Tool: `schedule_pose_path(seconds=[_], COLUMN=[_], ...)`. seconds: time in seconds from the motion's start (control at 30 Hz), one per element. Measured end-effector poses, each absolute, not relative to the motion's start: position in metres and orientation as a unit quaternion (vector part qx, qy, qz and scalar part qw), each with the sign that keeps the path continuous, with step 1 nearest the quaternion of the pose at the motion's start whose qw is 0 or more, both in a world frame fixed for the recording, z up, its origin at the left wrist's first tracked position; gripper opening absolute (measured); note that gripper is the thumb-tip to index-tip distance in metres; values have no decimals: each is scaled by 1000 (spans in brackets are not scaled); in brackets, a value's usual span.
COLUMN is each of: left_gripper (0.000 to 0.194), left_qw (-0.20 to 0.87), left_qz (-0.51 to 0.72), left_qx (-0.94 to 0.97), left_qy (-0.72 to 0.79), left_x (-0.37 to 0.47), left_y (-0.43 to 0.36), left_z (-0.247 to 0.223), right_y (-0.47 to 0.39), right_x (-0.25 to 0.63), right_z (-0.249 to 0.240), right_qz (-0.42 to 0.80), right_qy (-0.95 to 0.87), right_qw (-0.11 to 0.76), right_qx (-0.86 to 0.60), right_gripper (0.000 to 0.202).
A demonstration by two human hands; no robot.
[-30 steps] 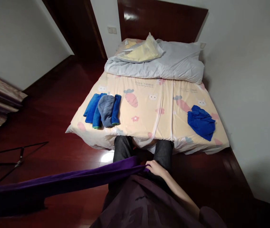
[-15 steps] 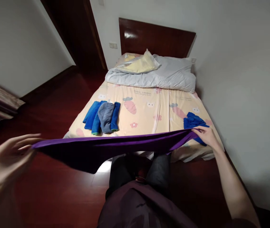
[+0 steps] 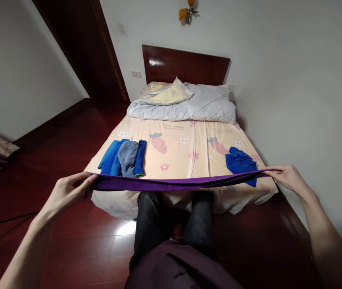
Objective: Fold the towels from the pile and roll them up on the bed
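Note:
A purple cloth (image 3: pixel 165 184) is stretched in a narrow band between my hands, above the foot of the bed. My left hand (image 3: pixel 73 188) pinches its left end between thumb and fingers. At the other end, my right hand (image 3: pixel 285 176) pinches the opposite corner. Behind the cloth on the left lie several rolled blue cloths (image 3: pixel 113 157), side by side with a grey-blue one (image 3: pixel 128 157). A crumpled blue cloth (image 3: pixel 241 161) rests near the bed's right edge, its lower part crossed by the purple cloth.
The bed (image 3: pixel 171 156) has a peach sheet with carrot prints, and a white quilt (image 3: pixel 186 112) and a pale yellow pillow (image 3: pixel 172 93) near the headboard (image 3: pixel 186 66). A white wall (image 3: pixel 303 100) runs along the right. At lower left a thin black stand (image 3: pixel 8 220) is on the floor.
The purple cloth, sagging and slanted before, is now pulled level and narrower. My left hand has moved right and inward, and my right hand further right. The view has tilted up.

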State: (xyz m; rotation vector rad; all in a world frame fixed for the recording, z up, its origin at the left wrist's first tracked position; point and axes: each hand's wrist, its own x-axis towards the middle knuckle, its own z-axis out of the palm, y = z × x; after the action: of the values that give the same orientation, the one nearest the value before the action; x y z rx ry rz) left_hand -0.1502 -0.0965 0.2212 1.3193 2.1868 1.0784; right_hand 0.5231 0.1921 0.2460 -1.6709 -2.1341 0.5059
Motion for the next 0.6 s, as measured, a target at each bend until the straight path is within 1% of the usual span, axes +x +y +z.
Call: schedule_pose_path(seconds=[0.1, 0.27, 0.4, 0.47, 0.6], left_gripper=[50, 54, 62, 69, 77], left_qw=[195, 237, 279, 305, 373], left_qz=[412, 464, 454, 441, 424], left_qx=[439, 391, 376, 374, 378], left_qy=[774, 759, 758, 757, 734], left_x=[-149, -153, -155, -160, -174], left_y=[-98, -100, -88, -72, -21], left_z=[217, 211, 208, 202, 175], right_y=[185, 185, 197, 206, 230], right_x=[540, 568, 576, 567, 529], right_z=[253, 264, 264, 260, 250], right_qz=[232, 325, 373, 355, 226], right_qy=[-735, -699, -656, -661, -710], right_qw=[150, 92, 84, 102, 176], right_qx=[-619, -630, -650, -654, -643], right_gripper=[81, 68, 62, 55, 40])
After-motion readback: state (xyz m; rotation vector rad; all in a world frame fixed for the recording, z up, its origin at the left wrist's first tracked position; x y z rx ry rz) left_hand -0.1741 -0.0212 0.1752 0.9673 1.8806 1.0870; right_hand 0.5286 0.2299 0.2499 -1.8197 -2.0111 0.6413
